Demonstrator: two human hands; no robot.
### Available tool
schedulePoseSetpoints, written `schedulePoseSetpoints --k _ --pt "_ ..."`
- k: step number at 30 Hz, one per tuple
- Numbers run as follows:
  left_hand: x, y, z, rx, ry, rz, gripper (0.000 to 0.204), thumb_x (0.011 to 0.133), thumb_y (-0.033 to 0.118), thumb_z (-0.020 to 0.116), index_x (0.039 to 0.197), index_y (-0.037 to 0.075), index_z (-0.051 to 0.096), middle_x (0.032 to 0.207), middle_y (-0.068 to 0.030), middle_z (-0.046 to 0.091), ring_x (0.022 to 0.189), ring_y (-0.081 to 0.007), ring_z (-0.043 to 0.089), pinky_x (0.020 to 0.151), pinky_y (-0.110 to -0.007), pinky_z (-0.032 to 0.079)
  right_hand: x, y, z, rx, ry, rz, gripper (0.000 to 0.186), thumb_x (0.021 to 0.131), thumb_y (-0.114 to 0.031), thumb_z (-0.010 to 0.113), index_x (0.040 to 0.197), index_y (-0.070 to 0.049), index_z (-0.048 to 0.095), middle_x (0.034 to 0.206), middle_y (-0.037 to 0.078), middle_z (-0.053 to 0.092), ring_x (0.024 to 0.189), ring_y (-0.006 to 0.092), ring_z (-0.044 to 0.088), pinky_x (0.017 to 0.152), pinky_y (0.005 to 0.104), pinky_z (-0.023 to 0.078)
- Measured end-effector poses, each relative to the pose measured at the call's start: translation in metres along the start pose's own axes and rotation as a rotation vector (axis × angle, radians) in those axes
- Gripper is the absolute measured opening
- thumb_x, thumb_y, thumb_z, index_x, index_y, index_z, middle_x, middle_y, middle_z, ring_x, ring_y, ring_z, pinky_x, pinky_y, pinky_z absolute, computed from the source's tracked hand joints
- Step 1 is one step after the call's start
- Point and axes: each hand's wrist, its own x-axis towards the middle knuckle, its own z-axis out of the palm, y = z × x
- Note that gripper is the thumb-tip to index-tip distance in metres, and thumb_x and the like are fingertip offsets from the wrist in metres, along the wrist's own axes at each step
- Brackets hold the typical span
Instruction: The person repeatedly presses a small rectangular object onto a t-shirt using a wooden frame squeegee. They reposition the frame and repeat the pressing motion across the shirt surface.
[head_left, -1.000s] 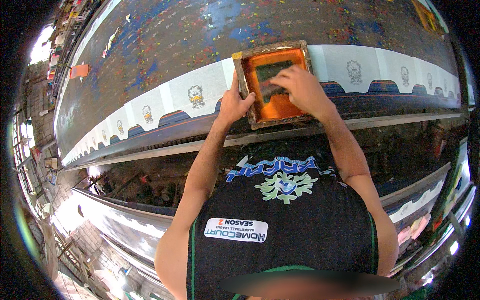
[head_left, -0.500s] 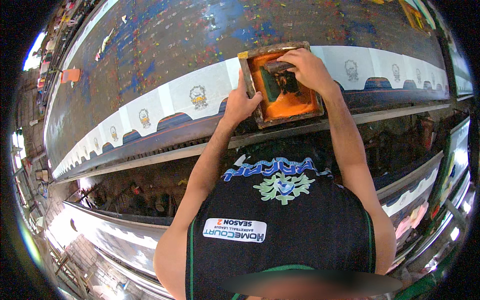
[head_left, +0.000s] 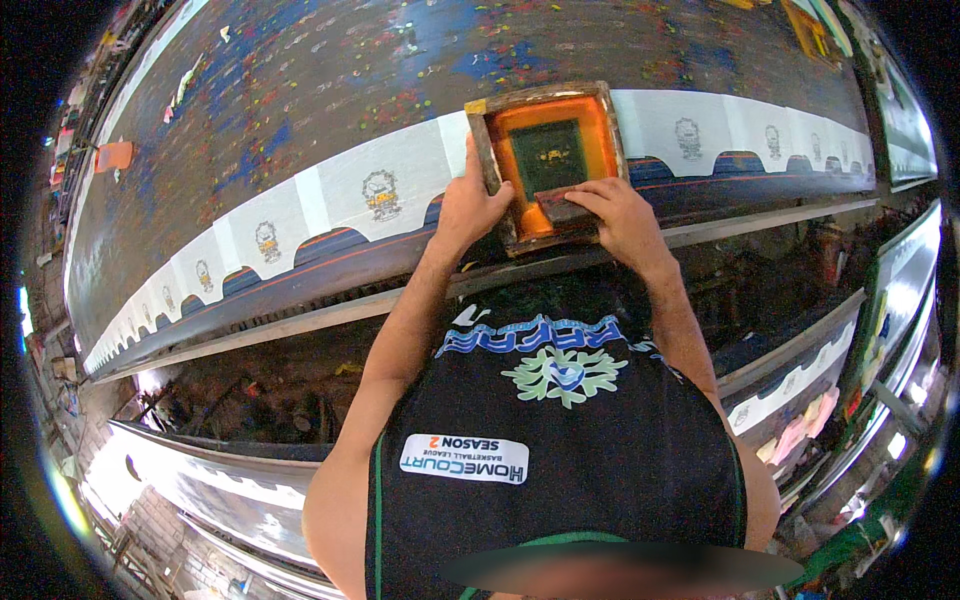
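Observation:
A small wooden printing frame [head_left: 486, 135] with an orange screen and a dark green centre lies flat on a row of white cloth pieces [head_left: 330, 200]. My left hand [head_left: 466, 203] grips the frame's left edge, thumb on top. My right hand [head_left: 610, 212] presses a dark squeegee block [head_left: 560, 208] at the near end of the screen. Printed cartoon figures [head_left: 380, 194] show on the cloth pieces to the left and right of the frame.
The long printing table [head_left: 350, 80] is speckled with paint of many colours and runs far to both sides. An orange object [head_left: 115, 156] lies at its far left. Lower racks with more fabric [head_left: 800, 435] run beneath and to the right.
My right hand has pulled the squeegee from the far end of the screen down to the near end. The frame stays in the same spot under my left hand.

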Motion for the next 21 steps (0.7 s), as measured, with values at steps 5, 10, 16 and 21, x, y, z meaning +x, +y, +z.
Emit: schedulePoseSetpoints --k 5,10,16,21 --pt "-0.004 0.005 -0.006 0.049 -0.005 0.024 0.114 0.094 0.032 0.076 0.173 -0.003 0.002 0.076 -0.0286 0.073 0.069 -0.0484 0.074 0.066 -0.056 0.059 -0.002 0.006 -0.003 0.027 0.017 -0.045 0.049 0.083 0.007 0.063 0.128 -0.009 0.078 0.128 0.009 0.075 0.122 0.0340 0.067 0.107 0.0470 0.056" --pt "0.001 0.038 0.019 0.044 0.038 0.081 0.114 0.094 0.028 0.077 0.174 -0.003 0.002 0.072 -0.0229 0.073 0.062 -0.0404 0.073 0.059 -0.050 0.058 -0.016 0.041 -0.024 0.057 0.049 -0.058 0.048 0.084 0.004 0.063 0.128 -0.009 0.078 0.127 0.009 0.075 0.120 0.0336 0.067 0.106 0.0469 0.056" --pt "0.040 0.110 0.094 0.033 0.041 0.145 0.116 0.094 0.029 0.078 0.174 -0.002 0.001 0.073 -0.0221 0.074 0.062 -0.0405 0.073 0.060 -0.049 0.058 -0.050 0.127 -0.079 -0.013 0.060 -0.027 0.046 0.087 -0.002 0.064 0.131 -0.013 0.077 0.129 0.005 0.074 0.120 0.0314 0.067 0.107 0.0440 0.055" --pt "0.064 0.161 0.157 0.009 0.015 0.103 0.114 0.093 0.030 0.079 0.173 -0.003 0.004 0.078 -0.0250 0.076 0.066 -0.0437 0.075 0.064 -0.051 0.060 -0.078 0.191 -0.113 0.037 0.069 0.035 0.045 0.088 0.000 0.062 0.129 -0.009 0.078 0.130 0.006 0.074 0.122 0.0316 0.066 0.108 0.0444 0.055"
